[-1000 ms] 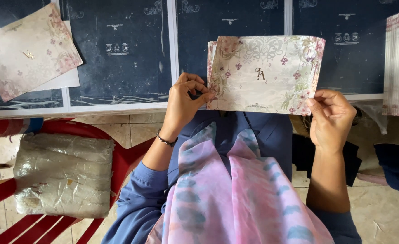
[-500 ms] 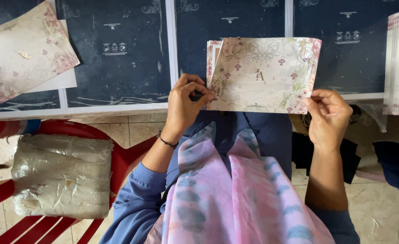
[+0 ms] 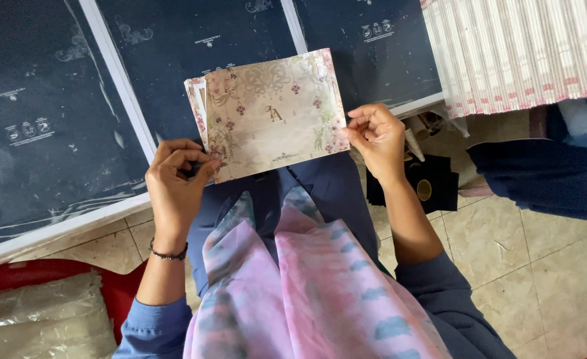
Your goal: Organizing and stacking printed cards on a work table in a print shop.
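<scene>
I hold a beige floral card [image 3: 270,116] with a small gold emblem over the dark blue panelled surface [image 3: 54,126]. My left hand [image 3: 177,183] pinches its lower left corner, where a second printed sheet edge shows behind the card. The card's right edge is pinched between the thumb and fingers of my right hand [image 3: 376,136]. The card is tilted, its right side higher. A black bracelet is on my left wrist. My pink and blue scarf [image 3: 306,292] hangs below.
A stack of white ribbed sheets with pink edges [image 3: 519,50] lies at the upper right. A red plastic chair [image 3: 117,289] holds a clear plastic-wrapped bundle [image 3: 40,322] at the lower left. A dark blue cloth [image 3: 546,176] and a black item [image 3: 426,183] lie on the tiled floor.
The view has swung to the right and tilted. The floral sheet at the far left has left the frame. Both hands keep hold of the card, which now slants.
</scene>
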